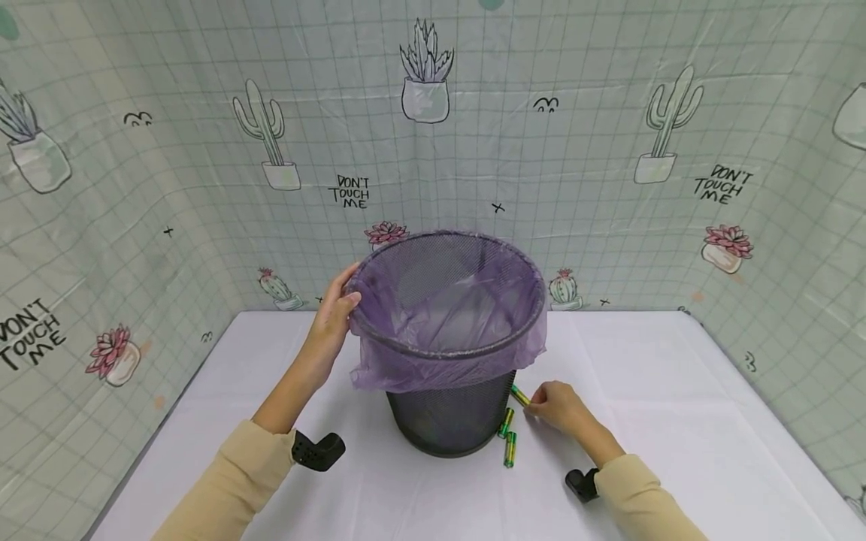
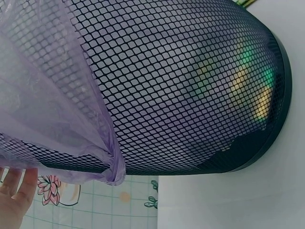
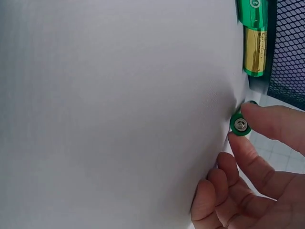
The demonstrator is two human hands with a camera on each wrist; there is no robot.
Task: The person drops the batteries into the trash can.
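Note:
A black mesh wastebasket (image 1: 443, 421) stands upright, lined with a purple plastic bag (image 1: 453, 372) folded over its rim. My left hand (image 1: 333, 312) holds the rim at the left, thumb at the edge and fingers along the outside. In the left wrist view its fingertips (image 2: 29, 183) are at the bag. To the right of the basket, my right hand (image 1: 560, 407) pinches a green and gold battery (image 3: 240, 125) between thumb and forefinger, low at the table. Two similar batteries, one nearer me (image 1: 510, 449) and another by the base (image 1: 506, 422), lie close by.
Blurred green and yellow shapes (image 2: 240, 78) show through the mesh low in the basket. The white tabletop (image 1: 643, 376) is enclosed at the back and sides by a grid-patterned curtain (image 1: 473, 150) printed with potted plants. A black wrist device (image 1: 319, 451) is on the left sleeve.

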